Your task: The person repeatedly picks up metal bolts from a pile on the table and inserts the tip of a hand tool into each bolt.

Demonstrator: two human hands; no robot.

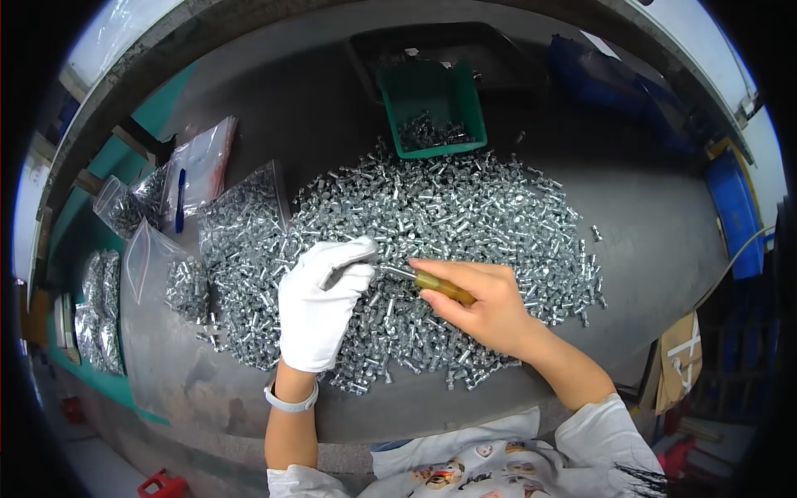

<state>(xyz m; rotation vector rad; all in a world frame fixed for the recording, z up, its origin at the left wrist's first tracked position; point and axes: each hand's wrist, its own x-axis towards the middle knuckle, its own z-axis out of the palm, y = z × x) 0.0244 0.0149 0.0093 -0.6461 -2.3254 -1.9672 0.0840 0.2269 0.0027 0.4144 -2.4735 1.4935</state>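
Note:
My right hand (490, 307), bare, grips a screwdriver (446, 287) by its yellowish-green handle. Its metal shaft points left, toward the fingertips of my left hand (324, 303). That hand wears a white glove, with thumb and fingers curled toward each other. Whatever they pinch at the screwdriver's tip is too small and too hidden to make out. Both hands hover over a wide heap of small shiny metal fasteners (465, 207), apparently bolts or screws with sleeves.
Behind the heap, a green bin (440, 152) holds some fasteners, tilted against a black tray (515, 70). Bags of fasteners (245, 207), empty plastic bags (203, 158) and a blue pen (180, 199) lie left. More filled bags (101, 311) are at the far left. A blue bin (735, 216) stands right.

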